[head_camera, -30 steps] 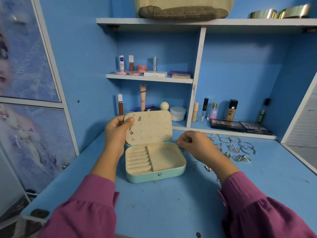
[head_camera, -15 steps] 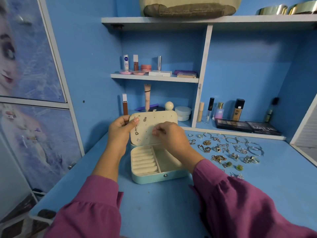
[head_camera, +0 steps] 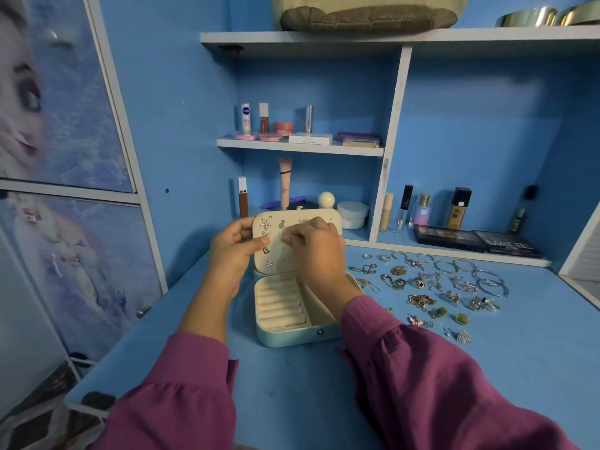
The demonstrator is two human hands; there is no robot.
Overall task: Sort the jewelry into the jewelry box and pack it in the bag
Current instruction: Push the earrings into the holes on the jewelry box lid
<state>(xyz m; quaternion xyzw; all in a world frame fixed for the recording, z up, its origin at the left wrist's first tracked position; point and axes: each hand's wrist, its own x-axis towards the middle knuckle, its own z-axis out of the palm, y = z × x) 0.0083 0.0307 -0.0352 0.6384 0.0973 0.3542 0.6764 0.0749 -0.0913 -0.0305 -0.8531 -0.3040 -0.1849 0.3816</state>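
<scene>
Head view: left hand (head_camera: 232,251) is gripping the cream perforated lid (head_camera: 297,245) of the mint rectangular jewelry box (head_camera: 292,306) at 12 o'clock; right hand (head_camera: 313,246) is pinching narrowly, contents hidden. Loose silver jewelry (head_camera: 428,284) is lying at 3 o'clock. Any stud could be slipping if misaligned.

Both arms wear loose magenta-purple sleeves (head_camera: 438,384) gathered at the wrist cuffs, leaving the hands bare.

Soft, even light fills the room, a touch dim. The counter (head_camera: 292,401) carries faint shadows. Edges bow from the wide lens, the shelf (head_camera: 389,37) curving, corners slightly soft.
</scene>
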